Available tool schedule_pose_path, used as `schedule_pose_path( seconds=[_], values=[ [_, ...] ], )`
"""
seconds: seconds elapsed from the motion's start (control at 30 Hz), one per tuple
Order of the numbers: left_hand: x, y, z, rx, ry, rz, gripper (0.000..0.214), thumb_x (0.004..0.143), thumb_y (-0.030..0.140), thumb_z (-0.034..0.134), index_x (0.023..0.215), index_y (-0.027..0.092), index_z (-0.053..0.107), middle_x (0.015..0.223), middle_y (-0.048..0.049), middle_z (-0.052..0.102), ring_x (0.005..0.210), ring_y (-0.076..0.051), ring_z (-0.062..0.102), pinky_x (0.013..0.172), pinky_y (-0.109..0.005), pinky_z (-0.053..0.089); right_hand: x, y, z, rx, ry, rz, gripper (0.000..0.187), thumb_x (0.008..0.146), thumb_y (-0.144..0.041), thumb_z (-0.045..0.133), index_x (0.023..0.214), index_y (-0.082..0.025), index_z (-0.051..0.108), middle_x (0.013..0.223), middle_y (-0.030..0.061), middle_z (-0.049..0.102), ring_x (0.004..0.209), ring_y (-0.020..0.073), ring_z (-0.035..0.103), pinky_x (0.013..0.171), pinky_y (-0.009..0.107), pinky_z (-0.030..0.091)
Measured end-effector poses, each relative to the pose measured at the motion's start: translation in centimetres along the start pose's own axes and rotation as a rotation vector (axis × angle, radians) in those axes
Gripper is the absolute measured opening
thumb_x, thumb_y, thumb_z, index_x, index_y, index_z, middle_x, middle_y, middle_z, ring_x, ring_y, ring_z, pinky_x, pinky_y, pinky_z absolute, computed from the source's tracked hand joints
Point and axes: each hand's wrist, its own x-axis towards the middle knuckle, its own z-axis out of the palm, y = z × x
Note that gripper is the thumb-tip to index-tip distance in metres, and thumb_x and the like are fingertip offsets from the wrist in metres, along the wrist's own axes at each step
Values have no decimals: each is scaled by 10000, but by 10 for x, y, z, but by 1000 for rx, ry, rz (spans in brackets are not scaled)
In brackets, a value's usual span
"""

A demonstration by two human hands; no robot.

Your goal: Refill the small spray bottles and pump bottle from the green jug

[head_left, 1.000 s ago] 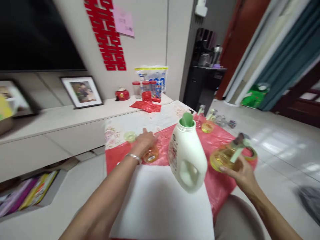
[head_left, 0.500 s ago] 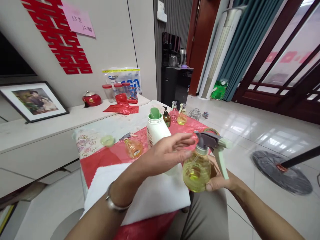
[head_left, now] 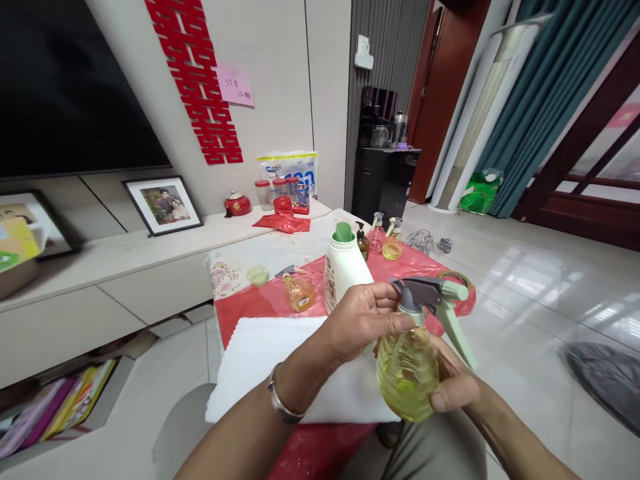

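A yellow-tinted clear spray bottle (head_left: 407, 377) with a grey and pale green trigger head is held up over my lap, slightly tilted, with liquid in its lower part. My right hand (head_left: 456, 383) wraps round its body from the right, thumb at the front. At its neck, my left hand (head_left: 367, 323) closes on the collar just below the spray head, thumb in front and fingers curled behind. Behind my left hand stands a white detergent bottle (head_left: 345, 267) with a green spout. Under my forearms lies a white cloth (head_left: 260, 360).
An orange spray bottle (head_left: 300, 293) lies on the red table cover near a small pale dish (head_left: 257, 275). At the far end are a brown pump bottle (head_left: 363, 243), a pink spray bottle (head_left: 376, 233) and another yellow one (head_left: 393, 248). A tape roll (head_left: 455, 275) lies at right.
My left hand, stretched out beside the spray bottle before, has closed round its neck. The view has turned left, so the room appears shifted right.
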Motion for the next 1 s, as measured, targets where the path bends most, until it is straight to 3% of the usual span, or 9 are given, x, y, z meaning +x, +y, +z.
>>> schedule_pose_path(
  seconds=[0.07, 0.23, 0.3, 0.43, 0.6, 0.67, 0.8, 0.87, 1.0],
  values=[
    [-2, 0, -1, -16, 11, 3, 528, 662, 417, 963, 1062, 133, 767, 1059, -131, 791, 965, -244, 749, 905, -336, 529, 5, -1, 6, 79, -46, 4, 823, 553, -393, 941, 1297, -194, 654, 1134, 76, 714, 947, 205, 667, 785, 287, 528],
    [-3, -8, -10, -146, -170, -22, 443, 769, 429, 889, 1056, 118, 759, 1034, -169, 798, 1032, -281, 753, 865, -329, 547, 17, 5, 18, 248, -164, 24, 822, 506, -461, 973, 1224, -171, 694, 1109, 110, 723, 928, 220, 699, 806, 313, 557],
    [-3, -10, -11, -179, -184, -2, 459, 761, 454, 889, 1048, 122, 757, 998, -166, 800, 1021, -296, 758, 828, -330, 552, 20, 7, 22, 272, -178, 16, 810, 492, -487, 977, 1182, -161, 704, 1045, 106, 735, 915, 225, 709, 808, 313, 562],
    [-5, -8, -5, -121, -42, 26, 495, 670, 474, 947, 957, 125, 745, 948, -138, 785, 1012, -304, 750, 865, -357, 546, 21, 6, 26, 249, -123, -23, 808, 531, -447, 956, 1238, -164, 685, 1077, 113, 736, 959, 241, 708, 789, 296, 543],
    [-10, -4, 4, -64, 275, 118, 488, 583, 353, 1009, 916, 173, 700, 837, -2, 721, 839, -167, 711, 816, -283, 515, 18, 0, 27, 72, 72, -52, 929, 611, -323, 886, 1466, -253, 530, 1312, 84, 672, 1196, 274, 632, 971, 359, 503],
    [-14, -2, 3, -61, 232, 106, 510, 610, 326, 999, 1004, 187, 708, 934, -25, 751, 899, -173, 711, 839, -288, 513, 17, -1, 26, 47, 86, -57, 958, 603, -343, 883, 1481, -253, 510, 1332, 85, 659, 1219, 288, 614, 987, 376, 497],
    [-18, 3, -5, -95, -14, 57, 479, 752, 351, 910, 1159, 168, 736, 1046, -103, 777, 1063, -230, 703, 988, -357, 491, 14, -3, 22, 86, 35, -40, 949, 579, -343, 893, 1452, -239, 535, 1300, 86, 665, 1177, 282, 625, 952, 363, 501],
    [-18, 2, -6, -99, 22, 73, 433, 729, 334, 926, 1088, 163, 755, 980, -84, 771, 986, -206, 700, 947, -334, 493, 13, -8, 21, 78, 9, -9, 943, 586, -328, 890, 1453, -239, 531, 1259, 78, 672, 1109, 257, 642, 887, 333, 508],
    [-16, -5, 4, -127, 267, 154, 491, 550, 246, 1012, 938, 171, 720, 866, -2, 710, 815, -138, 636, 814, -275, 486, 13, -22, 24, -40, 44, 9, 940, 617, -322, 874, 1477, -237, 505, 1260, 75, 662, 1111, 249, 633, 884, 323, 504]
  ],
)
